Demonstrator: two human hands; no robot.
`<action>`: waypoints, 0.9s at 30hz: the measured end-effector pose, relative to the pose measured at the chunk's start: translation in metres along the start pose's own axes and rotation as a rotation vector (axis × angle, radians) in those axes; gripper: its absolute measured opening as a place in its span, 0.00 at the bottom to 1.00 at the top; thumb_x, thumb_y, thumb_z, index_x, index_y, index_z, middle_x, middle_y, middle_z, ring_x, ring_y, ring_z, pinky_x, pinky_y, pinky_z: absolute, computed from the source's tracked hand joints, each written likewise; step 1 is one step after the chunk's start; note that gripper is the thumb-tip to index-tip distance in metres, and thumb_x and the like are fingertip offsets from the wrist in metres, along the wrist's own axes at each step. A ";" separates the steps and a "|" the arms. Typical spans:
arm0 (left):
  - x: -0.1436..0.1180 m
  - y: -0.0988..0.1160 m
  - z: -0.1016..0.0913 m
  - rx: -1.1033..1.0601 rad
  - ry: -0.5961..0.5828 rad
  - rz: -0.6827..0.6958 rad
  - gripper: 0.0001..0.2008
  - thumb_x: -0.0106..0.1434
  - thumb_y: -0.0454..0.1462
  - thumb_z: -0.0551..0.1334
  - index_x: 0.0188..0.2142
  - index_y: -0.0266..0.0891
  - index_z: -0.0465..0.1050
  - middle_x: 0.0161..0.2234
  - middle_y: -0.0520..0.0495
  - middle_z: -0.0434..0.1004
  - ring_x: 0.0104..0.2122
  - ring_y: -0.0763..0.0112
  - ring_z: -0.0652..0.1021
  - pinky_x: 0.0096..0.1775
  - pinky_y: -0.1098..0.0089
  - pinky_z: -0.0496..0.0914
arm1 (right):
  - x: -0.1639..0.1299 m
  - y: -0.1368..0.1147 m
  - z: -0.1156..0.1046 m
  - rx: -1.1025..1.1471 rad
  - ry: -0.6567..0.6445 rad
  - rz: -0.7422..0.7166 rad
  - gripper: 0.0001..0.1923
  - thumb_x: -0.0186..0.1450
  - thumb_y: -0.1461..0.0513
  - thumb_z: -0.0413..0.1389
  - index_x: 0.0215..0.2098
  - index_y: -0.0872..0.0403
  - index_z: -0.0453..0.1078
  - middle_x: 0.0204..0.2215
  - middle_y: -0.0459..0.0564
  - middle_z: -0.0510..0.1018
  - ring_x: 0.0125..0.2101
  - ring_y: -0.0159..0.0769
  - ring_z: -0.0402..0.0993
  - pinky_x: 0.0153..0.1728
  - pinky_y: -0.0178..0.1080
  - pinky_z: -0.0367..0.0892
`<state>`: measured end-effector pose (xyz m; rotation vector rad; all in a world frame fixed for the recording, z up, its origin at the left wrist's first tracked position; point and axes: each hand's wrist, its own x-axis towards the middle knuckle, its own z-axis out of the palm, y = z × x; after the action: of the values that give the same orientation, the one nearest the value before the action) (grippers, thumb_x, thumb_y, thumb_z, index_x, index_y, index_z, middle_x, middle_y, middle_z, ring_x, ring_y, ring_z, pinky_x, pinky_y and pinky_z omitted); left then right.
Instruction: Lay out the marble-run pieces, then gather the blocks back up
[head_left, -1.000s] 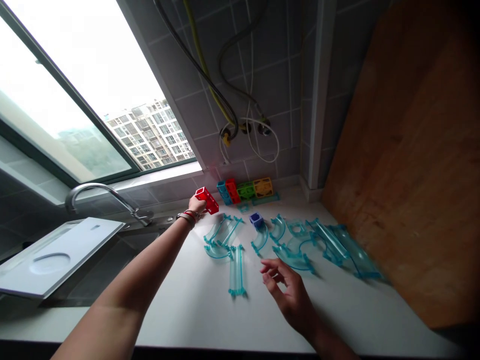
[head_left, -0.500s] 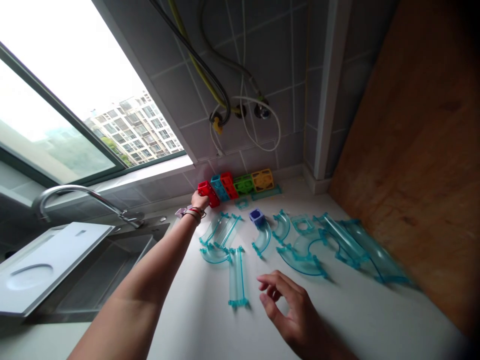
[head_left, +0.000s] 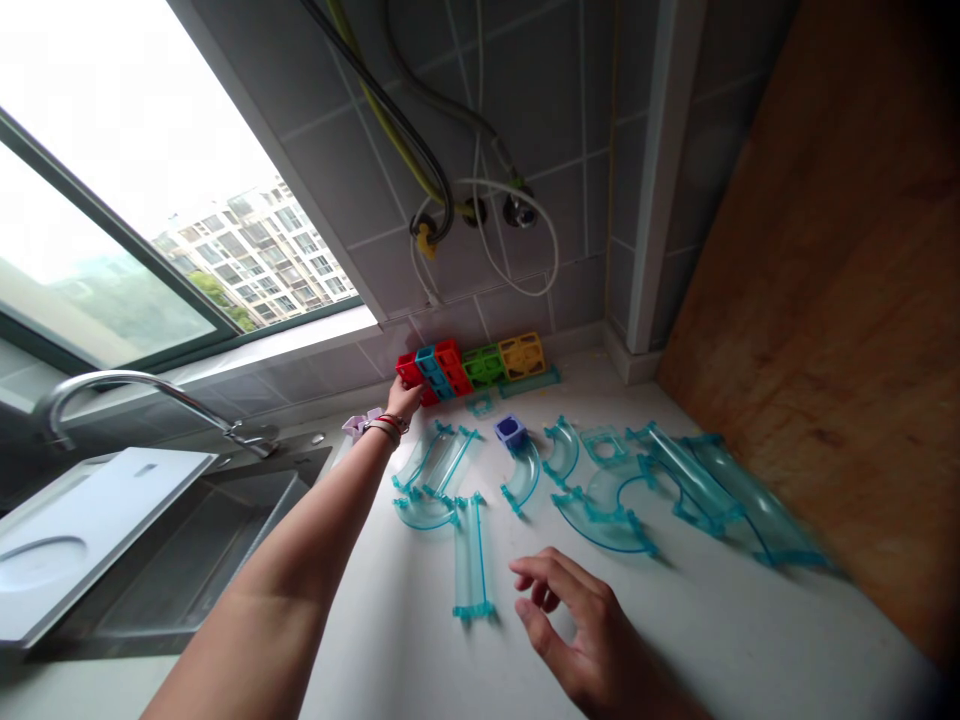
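Left hand (head_left: 403, 400) at frame centre, fingers gripping red block (head_left: 409, 371) against block row (head_left: 480, 364); right hand (head_left: 581, 630) loosely spread, straight track piece (head_left: 470, 556) just left.

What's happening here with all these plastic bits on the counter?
A person is reaching the left hand to a red block at the end of a row of coloured blocks against the tiled wall. The right hand hovers open above the white counter, holding nothing. Clear blue track pieces, straight and curved, lie spread between them, with a sink to the left.
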<state>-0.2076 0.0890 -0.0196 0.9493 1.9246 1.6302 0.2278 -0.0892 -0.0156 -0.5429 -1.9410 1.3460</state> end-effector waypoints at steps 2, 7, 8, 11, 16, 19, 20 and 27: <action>0.004 -0.002 -0.002 0.016 -0.010 -0.023 0.18 0.72 0.41 0.65 0.57 0.37 0.72 0.53 0.41 0.77 0.46 0.61 0.81 0.46 0.57 0.79 | 0.000 0.000 0.000 -0.019 -0.015 -0.001 0.14 0.71 0.65 0.53 0.54 0.50 0.69 0.41 0.48 0.78 0.36 0.35 0.77 0.40 0.38 0.74; 0.010 -0.011 -0.005 0.080 -0.023 -0.020 0.18 0.72 0.41 0.65 0.58 0.37 0.72 0.53 0.41 0.77 0.47 0.60 0.81 0.46 0.56 0.79 | 0.001 -0.002 0.001 -0.069 -0.033 -0.012 0.14 0.70 0.66 0.53 0.54 0.51 0.69 0.41 0.49 0.78 0.36 0.35 0.76 0.39 0.38 0.75; 0.011 -0.013 -0.005 0.098 -0.019 -0.012 0.18 0.72 0.41 0.65 0.58 0.37 0.72 0.54 0.41 0.77 0.47 0.60 0.81 0.47 0.56 0.79 | 0.001 -0.002 0.001 -0.076 -0.036 -0.011 0.15 0.70 0.66 0.53 0.54 0.51 0.69 0.41 0.49 0.79 0.35 0.35 0.76 0.39 0.38 0.75; 0.014 -0.018 -0.004 0.154 -0.001 0.013 0.18 0.72 0.41 0.65 0.58 0.37 0.72 0.54 0.41 0.77 0.47 0.60 0.81 0.47 0.56 0.79 | 0.001 -0.002 0.001 -0.092 -0.041 -0.017 0.14 0.70 0.66 0.54 0.54 0.51 0.69 0.40 0.49 0.79 0.35 0.35 0.76 0.39 0.38 0.75; 0.019 -0.020 -0.003 0.246 0.023 0.040 0.18 0.72 0.42 0.65 0.57 0.37 0.73 0.54 0.41 0.77 0.48 0.60 0.80 0.48 0.55 0.78 | 0.002 -0.002 0.001 -0.121 -0.060 -0.013 0.14 0.70 0.65 0.53 0.53 0.52 0.69 0.40 0.50 0.79 0.35 0.36 0.77 0.38 0.38 0.76; 0.021 -0.019 -0.003 0.297 0.039 0.045 0.18 0.72 0.42 0.65 0.57 0.37 0.73 0.54 0.41 0.77 0.48 0.59 0.80 0.49 0.54 0.78 | 0.003 -0.003 0.001 -0.145 -0.086 -0.012 0.14 0.70 0.66 0.53 0.53 0.52 0.70 0.40 0.51 0.80 0.35 0.37 0.77 0.38 0.38 0.76; 0.022 -0.019 -0.003 0.311 0.045 0.044 0.18 0.72 0.42 0.65 0.57 0.37 0.73 0.54 0.41 0.77 0.49 0.59 0.80 0.49 0.54 0.78 | 0.004 -0.003 0.001 -0.152 -0.097 -0.014 0.14 0.70 0.66 0.53 0.53 0.53 0.70 0.40 0.51 0.80 0.35 0.37 0.77 0.38 0.38 0.76; 0.020 -0.015 0.001 0.296 0.011 -0.004 0.19 0.71 0.41 0.65 0.58 0.38 0.72 0.55 0.40 0.76 0.50 0.58 0.80 0.50 0.53 0.78 | 0.002 -0.001 0.003 -0.175 -0.143 0.007 0.15 0.69 0.66 0.53 0.53 0.54 0.71 0.40 0.53 0.79 0.37 0.39 0.78 0.39 0.40 0.77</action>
<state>-0.2234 0.1040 -0.0323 1.0472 2.2151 1.3723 0.2245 -0.0902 -0.0142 -0.5497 -2.1899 1.2566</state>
